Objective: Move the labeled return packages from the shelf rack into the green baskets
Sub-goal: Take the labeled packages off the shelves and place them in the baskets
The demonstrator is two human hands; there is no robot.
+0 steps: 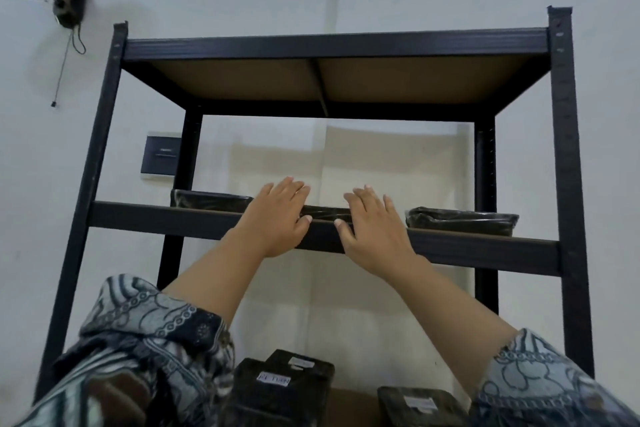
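Atop a package (326, 212) half-hidden behind the rack beam (166, 220), left hand (277, 217) and right hand (375, 230), grip flat and uncurled.

On the middle shelf of the dark shelf rack (214, 222), the left hand (277, 215) and right hand (374, 229) lay straight fingers over the middle package (325, 212), thumbs at its front edge. A left package (211, 200) and a right package (460, 220) flank it, and labeled packages (277, 383) lie below.
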